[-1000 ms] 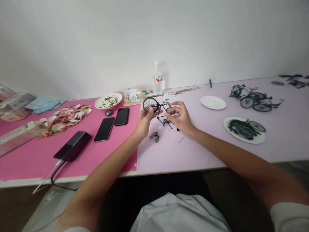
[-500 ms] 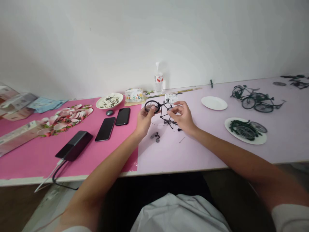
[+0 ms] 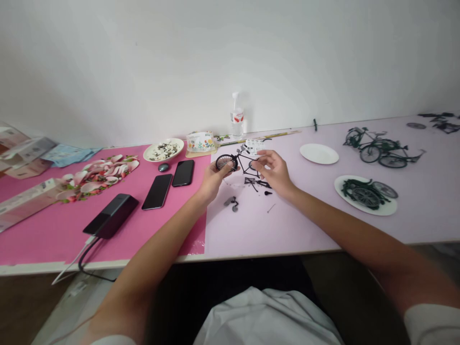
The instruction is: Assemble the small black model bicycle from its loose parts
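Between my two hands a small black model bicycle is held just above the table. My left hand (image 3: 212, 178) pinches its spoked front wheel (image 3: 223, 162) with the thumb across the near side. On the other side, my right hand (image 3: 276, 173) has its thumb and fingers closed on the rear of the bicycle frame (image 3: 243, 165), partly covering it. Below lie loose black bicycle parts (image 3: 250, 184), a small black saddle-shaped piece (image 3: 268, 193), a crank-like piece with grey ends (image 3: 234, 205) and a thin pin (image 3: 271, 208).
To the right, a plate of dark green bicycle parts (image 3: 393, 207), a white plate (image 3: 319, 153) and model bicycles (image 3: 377, 146). At the back stands a bottle (image 3: 236, 122). On the left lie two phones (image 3: 157, 191), a black device with cables (image 3: 111, 215), a bowl (image 3: 146, 155) and petal-like pieces (image 3: 100, 175).
The bicycle frame has turned between my hands, its rear end coming up, so the loose parts beneath show apart from it. Both hands keep their hold and have barely shifted.
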Motion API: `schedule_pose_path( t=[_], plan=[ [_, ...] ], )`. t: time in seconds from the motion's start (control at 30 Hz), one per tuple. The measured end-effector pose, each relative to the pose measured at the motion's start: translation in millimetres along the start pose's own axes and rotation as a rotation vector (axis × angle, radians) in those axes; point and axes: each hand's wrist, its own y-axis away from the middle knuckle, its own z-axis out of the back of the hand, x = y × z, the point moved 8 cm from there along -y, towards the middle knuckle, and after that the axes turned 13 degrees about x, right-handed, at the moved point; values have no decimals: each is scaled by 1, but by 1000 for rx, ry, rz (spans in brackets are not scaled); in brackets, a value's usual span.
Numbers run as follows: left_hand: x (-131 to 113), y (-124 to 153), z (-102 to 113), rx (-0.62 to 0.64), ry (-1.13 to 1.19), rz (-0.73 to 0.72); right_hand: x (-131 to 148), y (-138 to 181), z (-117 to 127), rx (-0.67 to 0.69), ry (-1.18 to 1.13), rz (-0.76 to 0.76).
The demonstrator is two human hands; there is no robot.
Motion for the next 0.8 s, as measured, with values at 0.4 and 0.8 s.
schedule_pose_path(
  t=[0.4,0.8],
  plan=[
    [2,1,3,15,147,31,8,1,-9,111,102,-74],
    [9,-3,3,72,248,39,2,-1,11,705,745,-413]
  ],
)
